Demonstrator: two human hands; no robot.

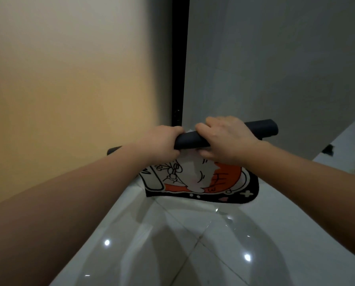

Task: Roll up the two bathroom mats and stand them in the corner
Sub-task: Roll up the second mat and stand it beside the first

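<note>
Your left hand [162, 142] and right hand [226, 139] are both closed around the rolled part of 1 mat [203, 178], held up off the tiled floor [193, 244] just in front of the dark door frame [179, 58]. If your grip slackens, the roll likely springs open; the hanging flap may snag. The backing looks smooth, dark and rubbery; the face is plush, printed orange, white and black. The floor below the mat is glossy.
</note>
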